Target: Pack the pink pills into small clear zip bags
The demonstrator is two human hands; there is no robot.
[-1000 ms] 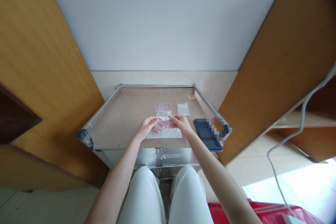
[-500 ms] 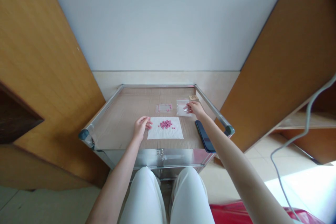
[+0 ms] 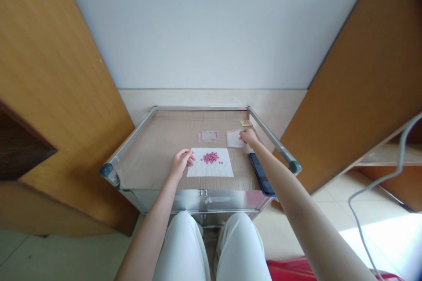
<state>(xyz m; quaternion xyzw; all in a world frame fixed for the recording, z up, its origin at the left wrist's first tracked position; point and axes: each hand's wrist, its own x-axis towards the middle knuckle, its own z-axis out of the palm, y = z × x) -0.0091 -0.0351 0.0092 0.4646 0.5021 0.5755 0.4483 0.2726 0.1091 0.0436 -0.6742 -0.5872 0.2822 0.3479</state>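
A white tissue lies flat near the front of the table, with a pile of small pink beads on it and a few strays. At its left edge my left hand has its fingertips together in a pinch; anything between them is too small to make out. My right hand is closed at the right side of a clear plastic bag, its fingers gripping the bag's edge. Behind the tissue, a second clear bag shows pink edges and a few pink beads.
A dark phone lies at the table's right front, under my right forearm. A small tan tag sits near the back right. Metal rails edge the brown-covered tabletop. Wooden furniture stands on both sides.
My right hand has gone from spread fingers over the clear bag to a closed grip at its side, and the bag's outline has shifted. The left hand keeps its place by the tissue.
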